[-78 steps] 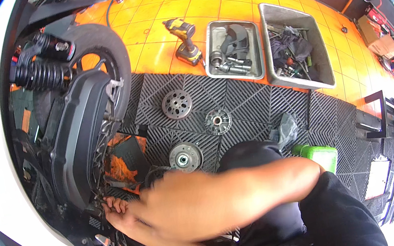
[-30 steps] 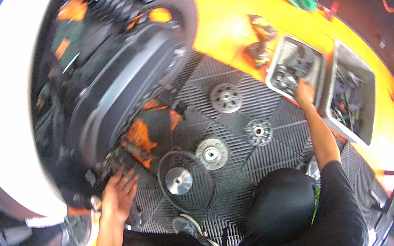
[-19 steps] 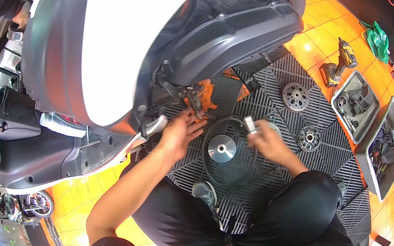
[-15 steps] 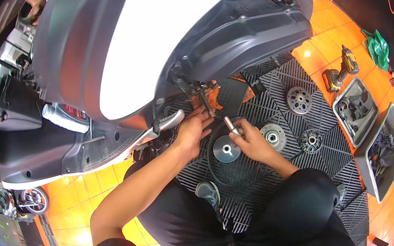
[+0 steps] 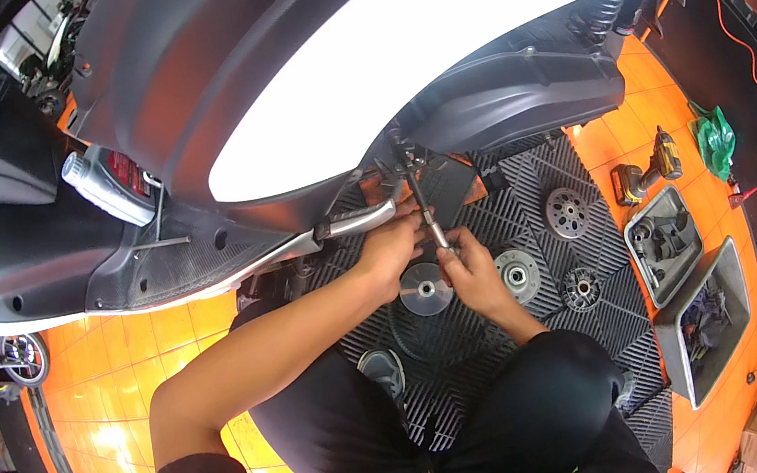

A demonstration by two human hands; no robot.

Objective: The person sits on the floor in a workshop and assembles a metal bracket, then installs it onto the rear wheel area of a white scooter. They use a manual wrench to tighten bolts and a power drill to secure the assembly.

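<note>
My right hand [image 5: 473,272] is closed around a silver, socket-like metal cylinder [image 5: 437,234]. Its upper end meets the lower end of a dark metal rod [image 5: 420,192], which sticks out from under the scooter [image 5: 299,83]. At that joint my left hand [image 5: 395,253] curls its fingers against the rod, partly hidden behind it. Just below my hands, a smooth round metal disc [image 5: 426,290] lies on the black ribbed mat [image 5: 473,359]. Beside it to the right sits a second round metal plate [image 5: 518,277] with a hub.
A perforated metal disc [image 5: 569,213] and a finned round part [image 5: 582,289] rest on the mat. Farther right are a yellow-black cordless driver [image 5: 663,160], a grey tray [image 5: 663,293] of parts and a deeper bin [image 5: 676,359]. A silver bottle [image 5: 109,189] stands on the scooter's footboard.
The silver cylinder in my right hand has moved up and met the end of the rod. My left fingers have curled in at the rod. The whole view has shifted slightly.
</note>
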